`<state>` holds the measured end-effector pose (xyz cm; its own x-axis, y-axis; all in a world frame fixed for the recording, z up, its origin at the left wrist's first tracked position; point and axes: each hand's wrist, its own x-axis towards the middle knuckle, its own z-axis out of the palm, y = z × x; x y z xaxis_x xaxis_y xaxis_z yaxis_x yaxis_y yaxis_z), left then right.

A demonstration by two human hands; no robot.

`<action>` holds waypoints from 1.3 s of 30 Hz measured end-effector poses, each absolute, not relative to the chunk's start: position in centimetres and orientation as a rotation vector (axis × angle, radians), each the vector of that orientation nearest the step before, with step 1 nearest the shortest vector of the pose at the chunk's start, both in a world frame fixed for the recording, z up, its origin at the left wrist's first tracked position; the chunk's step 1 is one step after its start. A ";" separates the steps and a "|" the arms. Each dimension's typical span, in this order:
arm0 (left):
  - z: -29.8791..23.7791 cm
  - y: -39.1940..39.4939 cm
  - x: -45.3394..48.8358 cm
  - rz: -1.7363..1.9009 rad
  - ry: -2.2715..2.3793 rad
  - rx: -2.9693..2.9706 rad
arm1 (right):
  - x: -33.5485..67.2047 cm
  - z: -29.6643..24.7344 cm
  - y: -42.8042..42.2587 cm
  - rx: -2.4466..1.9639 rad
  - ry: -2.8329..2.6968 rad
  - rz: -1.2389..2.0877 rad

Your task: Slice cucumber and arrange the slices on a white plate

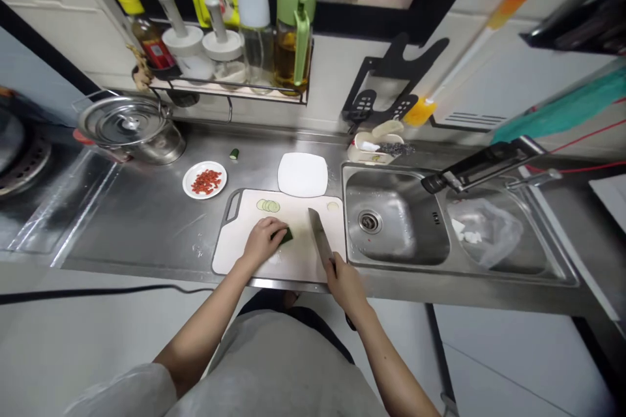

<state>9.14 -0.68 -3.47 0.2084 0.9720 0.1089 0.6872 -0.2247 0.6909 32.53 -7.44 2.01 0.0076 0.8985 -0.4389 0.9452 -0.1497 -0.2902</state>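
Observation:
On the white cutting board (239, 244), my left hand (265, 239) is closed over a piece of cucumber (286, 235) with dark green skin. Much of the piece is hidden under the fingers. My right hand (345, 283) grips the handle of a kitchen knife (319, 234), a broad blade pointing away from me. The blade is over the board's right half, apart from the cucumber. Several thin cucumber slices (268, 206) overlap in a row at the board's far left. A small pale round slice (333, 206) lies near the far right corner.
Behind the board stands a white square plate (302, 174). A round plate (186, 184) with chopped red bits and a cucumber end (234, 154) are to the left. A steel pot (163, 143) is farther left. The sink (391, 208) borders the board's right side.

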 end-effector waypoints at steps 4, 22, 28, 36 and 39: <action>-4.0 -1.8 8.9 0.675 1.455 2.048 | 30.8 2.5 -6.9 2.079 1.974 -0.911; -4.9 -2.0 8.9 0.629 1.500 2.125 | 27.7 2.6 -7.7 1.958 2.034 -0.976; -4.9 -1.9 8.9 0.607 1.511 2.113 | 27.5 2.6 -7.7 1.942 2.038 -0.965; -5.0 -1.7 8.9 0.613 1.475 2.132 | 27.3 2.8 -7.4 1.863 2.044 -0.960; -5.0 -1.6 8.9 0.606 1.463 2.138 | 27.3 2.9 -7.1 1.850 2.046 -0.975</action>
<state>8.87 -1.61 -5.01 0.3314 0.9391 0.0910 0.7281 -0.3159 0.6084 27.26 -7.14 2.93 -0.1863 0.8027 -0.5665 0.9456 -0.0101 -0.3252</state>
